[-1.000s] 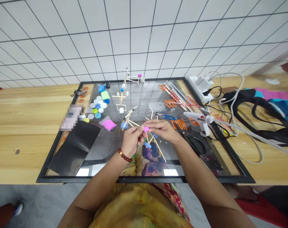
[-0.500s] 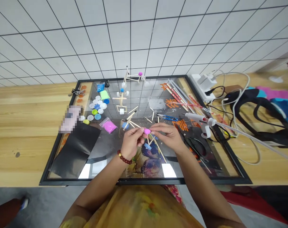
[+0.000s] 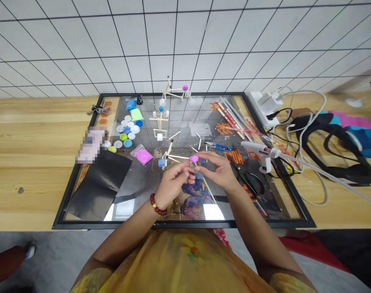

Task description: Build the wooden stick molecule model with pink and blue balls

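My left hand (image 3: 173, 183), with a red bead bracelet at the wrist, and my right hand (image 3: 217, 169) meet over the middle of a black-framed glass board (image 3: 81, 175). Both pinch a small model of thin wooden sticks (image 3: 176, 157) with a pink cap (image 3: 193, 158) on top and a blue cap (image 3: 161, 162) at its left end. Another blue piece (image 3: 199, 175) shows just under my fingers. All fingers are closed on the model.
Two finished stick models (image 3: 159, 122) stand at the board's far side. Loose bottle caps (image 3: 127, 132), a pink bag (image 3: 142, 155) and black sheet (image 3: 99, 183) lie left. A glue gun (image 3: 260, 152), blue scissors (image 3: 217, 145), sticks and cables lie right.
The view has shifted slightly. My hands have stayed together on the stick model, turning it a little; the pink cap now sits higher above my fingers.
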Demonstrator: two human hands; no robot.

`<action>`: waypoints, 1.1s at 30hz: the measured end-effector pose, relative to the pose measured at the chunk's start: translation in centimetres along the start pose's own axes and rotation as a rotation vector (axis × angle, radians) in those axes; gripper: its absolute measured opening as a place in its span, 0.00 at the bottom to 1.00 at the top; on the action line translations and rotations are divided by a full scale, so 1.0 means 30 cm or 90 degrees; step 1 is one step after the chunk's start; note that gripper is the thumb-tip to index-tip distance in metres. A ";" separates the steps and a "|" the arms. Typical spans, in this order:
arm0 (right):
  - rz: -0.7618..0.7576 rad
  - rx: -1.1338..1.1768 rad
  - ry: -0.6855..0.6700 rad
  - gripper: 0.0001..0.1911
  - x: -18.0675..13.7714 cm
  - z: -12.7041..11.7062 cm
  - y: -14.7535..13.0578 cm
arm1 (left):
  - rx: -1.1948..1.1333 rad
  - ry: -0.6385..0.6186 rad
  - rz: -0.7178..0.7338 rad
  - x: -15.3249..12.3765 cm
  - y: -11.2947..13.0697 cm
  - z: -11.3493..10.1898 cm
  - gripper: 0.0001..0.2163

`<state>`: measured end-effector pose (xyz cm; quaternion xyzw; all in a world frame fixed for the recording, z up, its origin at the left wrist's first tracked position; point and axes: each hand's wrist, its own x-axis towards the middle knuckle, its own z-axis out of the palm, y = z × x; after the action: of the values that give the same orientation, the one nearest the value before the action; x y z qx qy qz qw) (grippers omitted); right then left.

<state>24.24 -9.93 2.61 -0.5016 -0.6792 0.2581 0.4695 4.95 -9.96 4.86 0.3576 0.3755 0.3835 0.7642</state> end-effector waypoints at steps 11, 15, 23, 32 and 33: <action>-0.033 -0.082 0.054 0.09 0.021 0.048 -0.012 | 0.428 0.197 0.387 -0.053 0.116 -0.221 0.13; -0.067 -0.115 0.032 0.08 0.025 0.036 -0.002 | 0.530 0.103 0.434 0.044 0.092 -0.233 0.19; -0.115 -0.146 0.050 0.16 0.029 0.018 0.000 | 0.623 0.083 0.482 0.112 0.079 -0.203 0.15; -0.131 -0.156 -0.058 0.07 0.086 -0.013 -0.018 | 0.561 0.075 0.475 0.140 0.067 -0.196 0.11; -0.131 -0.157 -0.062 0.07 0.091 -0.015 -0.019 | 0.555 0.078 0.473 0.141 0.064 -0.197 0.11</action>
<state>24.25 -7.68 4.32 -0.4698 -0.7757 0.1474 0.3948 1.12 -3.95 2.46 0.7246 0.3914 0.4563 0.3370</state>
